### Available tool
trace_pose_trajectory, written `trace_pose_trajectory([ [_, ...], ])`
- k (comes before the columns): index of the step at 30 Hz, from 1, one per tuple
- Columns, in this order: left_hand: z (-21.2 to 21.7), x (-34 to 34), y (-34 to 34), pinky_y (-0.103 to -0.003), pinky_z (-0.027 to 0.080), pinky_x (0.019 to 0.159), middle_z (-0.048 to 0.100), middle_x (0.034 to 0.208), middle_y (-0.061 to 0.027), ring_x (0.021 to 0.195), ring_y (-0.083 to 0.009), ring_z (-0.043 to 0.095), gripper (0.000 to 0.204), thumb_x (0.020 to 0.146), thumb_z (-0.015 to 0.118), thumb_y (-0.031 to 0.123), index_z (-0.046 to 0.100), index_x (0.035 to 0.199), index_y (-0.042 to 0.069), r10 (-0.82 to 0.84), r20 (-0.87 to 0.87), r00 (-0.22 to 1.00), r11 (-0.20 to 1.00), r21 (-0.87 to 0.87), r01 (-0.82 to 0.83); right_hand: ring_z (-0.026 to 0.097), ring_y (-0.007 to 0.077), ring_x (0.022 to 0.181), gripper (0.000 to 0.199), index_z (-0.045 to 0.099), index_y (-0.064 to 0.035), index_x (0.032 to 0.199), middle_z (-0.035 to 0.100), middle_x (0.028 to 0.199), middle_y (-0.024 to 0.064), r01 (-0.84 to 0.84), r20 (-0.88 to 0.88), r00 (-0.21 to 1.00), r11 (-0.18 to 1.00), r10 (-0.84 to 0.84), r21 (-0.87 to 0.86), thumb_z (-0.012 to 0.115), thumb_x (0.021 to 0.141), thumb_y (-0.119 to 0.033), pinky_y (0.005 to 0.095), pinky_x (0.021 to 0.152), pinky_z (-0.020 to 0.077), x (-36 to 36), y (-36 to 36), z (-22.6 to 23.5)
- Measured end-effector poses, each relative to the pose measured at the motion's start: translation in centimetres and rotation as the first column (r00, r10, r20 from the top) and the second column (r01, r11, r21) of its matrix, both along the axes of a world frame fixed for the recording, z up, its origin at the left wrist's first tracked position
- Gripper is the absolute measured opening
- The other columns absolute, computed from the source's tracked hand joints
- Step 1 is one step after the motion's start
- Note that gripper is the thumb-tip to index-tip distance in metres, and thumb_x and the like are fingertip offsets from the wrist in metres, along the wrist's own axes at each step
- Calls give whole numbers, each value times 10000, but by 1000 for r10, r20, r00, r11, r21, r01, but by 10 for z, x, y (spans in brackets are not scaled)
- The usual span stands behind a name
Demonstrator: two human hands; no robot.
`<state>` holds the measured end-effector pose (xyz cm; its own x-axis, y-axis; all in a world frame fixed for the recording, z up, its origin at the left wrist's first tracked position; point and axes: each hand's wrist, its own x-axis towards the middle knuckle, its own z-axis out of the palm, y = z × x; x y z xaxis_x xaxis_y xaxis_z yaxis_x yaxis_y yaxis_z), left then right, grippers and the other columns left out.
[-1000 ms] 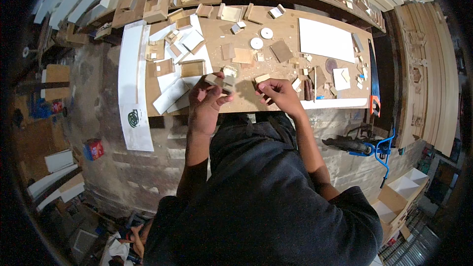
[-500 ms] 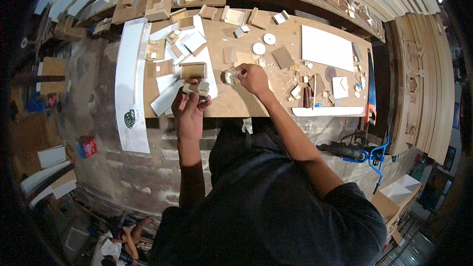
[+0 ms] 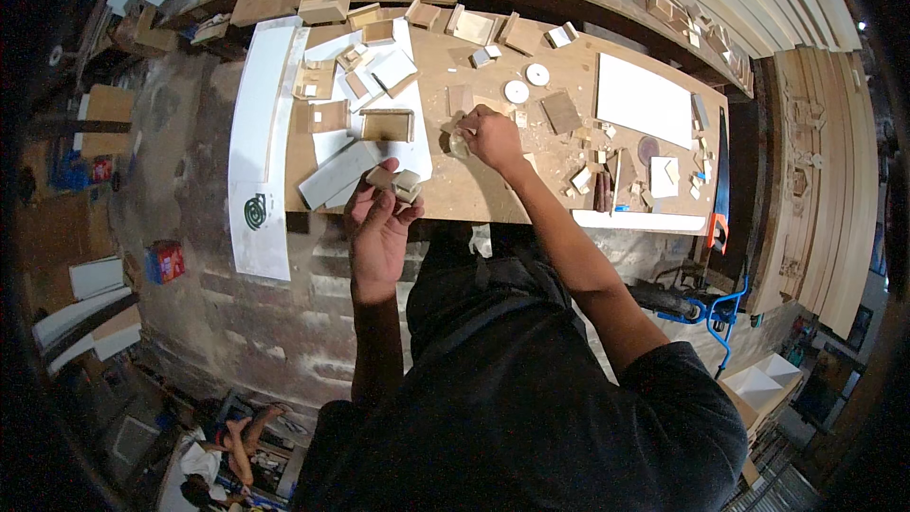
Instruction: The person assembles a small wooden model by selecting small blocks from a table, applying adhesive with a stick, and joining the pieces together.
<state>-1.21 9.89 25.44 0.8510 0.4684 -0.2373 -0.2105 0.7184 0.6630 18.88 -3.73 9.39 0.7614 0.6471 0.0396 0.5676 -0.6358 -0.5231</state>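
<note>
My left hand [image 3: 381, 232] is raised at the near edge of the workbench, its fingers closed around a small pale wooden block assembly [image 3: 406, 186]. Further right, my right hand [image 3: 497, 141] is over the bench top with its fingers pinched together. They are at a small, see-through, pale yellowish container or bag [image 3: 459, 145]; whatever sits between the fingertips is hidden. Just beyond my left hand lies a shallow wooden frame [image 3: 388, 125] on white sheets. Two white discs [image 3: 516, 92] lie beyond my right hand, near a flat brown wood piece [image 3: 561, 113].
A white board [image 3: 645, 100] and small wood offcuts lie to the right, with a handsaw [image 3: 721, 180] at the bench's right edge. Small wooden boxes [image 3: 474, 25] line the far side. A blue-framed tool [image 3: 725, 318] is below right; another person [image 3: 213, 465] sits lower left.
The whole view has shifted, so the bench appears slightly further right. My left hand has drawn a little toward me with the wooden piece. My right hand stays at the see-through container.
</note>
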Motion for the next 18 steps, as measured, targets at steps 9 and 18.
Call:
trace_pose_trajectory([
  [9,10,12,-2,-322,613,749,655,1206,-108,923,-185,684,414,940,665,160,562,1298,-22,-32,59,998,999,-13,33,695,336,707,150,757,-83,880,713,811,155,62,-19,998,995,-61,72,699,805,-200,424,662,561,-5,-16,-10],
  [18,10,15,-3,-313,617,733,653,1211,-111,924,-176,686,415,940,666,167,558,1290,-28,-9,50,999,1000,-4,9,682,339,623,143,739,-43,862,697,726,181,279,-230,950,909,-213,311,696,807,-168,400,613,555,-7,-22,-17],
])
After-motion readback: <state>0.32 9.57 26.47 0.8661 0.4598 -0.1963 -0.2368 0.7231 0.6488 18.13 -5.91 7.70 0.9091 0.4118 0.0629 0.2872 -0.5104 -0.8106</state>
